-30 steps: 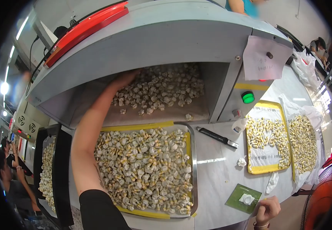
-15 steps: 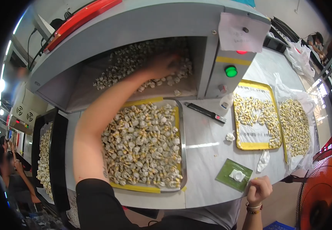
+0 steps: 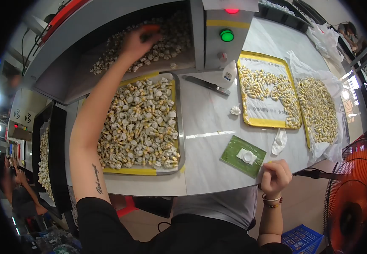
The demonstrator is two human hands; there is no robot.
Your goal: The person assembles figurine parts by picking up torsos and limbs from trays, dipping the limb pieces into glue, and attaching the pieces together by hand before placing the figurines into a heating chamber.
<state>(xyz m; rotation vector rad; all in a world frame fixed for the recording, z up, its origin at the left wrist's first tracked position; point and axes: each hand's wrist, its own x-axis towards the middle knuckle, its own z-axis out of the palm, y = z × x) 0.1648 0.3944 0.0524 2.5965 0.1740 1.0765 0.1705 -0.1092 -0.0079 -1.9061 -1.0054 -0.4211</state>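
Note:
My left hand (image 3: 140, 41) reaches into the grey machine's opening (image 3: 199, 38), over a heap of small whitish pieces (image 3: 166, 50). Motion smears its fingers, and whether it holds anything cannot be made out. Below that arm lies a tray of white and yellowish pieces (image 3: 139, 127) with yellow tape on its edges. My right hand (image 3: 275, 177) is curled closed at the table's front edge, beside a green mat (image 3: 234, 157) with a white round item (image 3: 248, 156) on it. What the curled fingers hold, if anything, is hidden.
A black tool (image 3: 206, 85) and a white bottle (image 3: 229, 72) lie near the machine. Yellow-rimmed trays (image 3: 264, 124) of small pieces are at the right, with an orange fan (image 3: 350, 203) beyond. A black bin (image 3: 60, 148) stands at the left. Other people are at both sides.
The view has shifted, so the machine and trays appear higher. Inside the opening, my left hand has moved back leftward over the heap since half a second ago. My right hand remains curled by the mat.

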